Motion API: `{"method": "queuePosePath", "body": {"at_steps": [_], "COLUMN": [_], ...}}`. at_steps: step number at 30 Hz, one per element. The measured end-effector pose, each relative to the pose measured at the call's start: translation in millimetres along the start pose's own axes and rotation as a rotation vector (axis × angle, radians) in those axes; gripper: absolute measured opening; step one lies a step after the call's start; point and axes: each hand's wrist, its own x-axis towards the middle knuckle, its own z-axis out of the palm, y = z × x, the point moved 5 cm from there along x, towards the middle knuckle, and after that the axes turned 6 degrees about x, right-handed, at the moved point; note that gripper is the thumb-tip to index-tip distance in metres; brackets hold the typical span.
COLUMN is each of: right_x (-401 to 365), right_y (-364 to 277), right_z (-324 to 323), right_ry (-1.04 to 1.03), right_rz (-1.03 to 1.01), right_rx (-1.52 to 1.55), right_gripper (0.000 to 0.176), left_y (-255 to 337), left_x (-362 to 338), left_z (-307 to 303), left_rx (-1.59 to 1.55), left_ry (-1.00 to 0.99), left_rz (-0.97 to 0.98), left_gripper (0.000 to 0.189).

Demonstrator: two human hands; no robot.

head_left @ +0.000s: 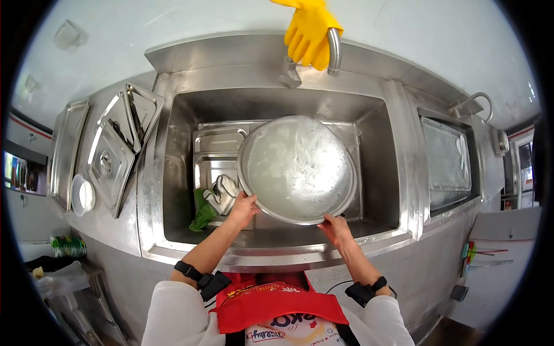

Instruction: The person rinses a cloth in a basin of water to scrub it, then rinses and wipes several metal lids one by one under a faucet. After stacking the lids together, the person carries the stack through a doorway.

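A large round metal basin [297, 167] full of cloudy, sudsy water is in the steel sink [378, 173]. My left hand [244, 209] grips its rim at the lower left, fingers closed on the edge. At the lower right, my right hand [336, 228] pinches the same rim. Left of the basin, a grey-and-white cloth [222, 195] and a green cloth [203, 212] lie over rectangular metal pans [216, 140] on the sink floor. The basin hides part of these pans.
Yellow rubber gloves [309, 36] hang over the faucet [334, 55] behind the sink. On the left counter are metal pan lids [107, 161] and a white bowl [84, 196]. A second sink [447, 161] on the right holds a rectangular tray beneath another faucet [485, 102].
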Motion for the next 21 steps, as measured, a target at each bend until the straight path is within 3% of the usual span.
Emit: {"method": "queuePosePath", "body": {"at_steps": [12, 15, 18, 21], "right_x": [-26.7, -20.0, -19.1, -10.7], "right_y": [-27.1, -40.1, -49.5, -50.9], "right_z": [30.1, 51.1, 67.9, 62.5], "right_ry": [0.072, -0.020, -0.051, -0.064], "right_rz": [-0.162, -0.208, -0.238, -0.223], "right_rx": [0.095, 0.190, 0.207, 0.228], "right_gripper": [0.012, 0.009, 0.008, 0.008], "left_y": [34.3, 78.1, 85.3, 81.8], "left_x": [-24.2, -33.6, -22.7, -22.0], "left_z": [17.1, 25.2, 15.4, 18.0], "left_rx": [-0.261, -0.243, -0.239, -0.247], "left_ry": [-0.047, -0.108, -0.181, -0.113], "left_rz": [0.042, 0.072, 0.024, 0.043], "left_gripper": [0.016, 0.009, 0.010, 0.011]}}
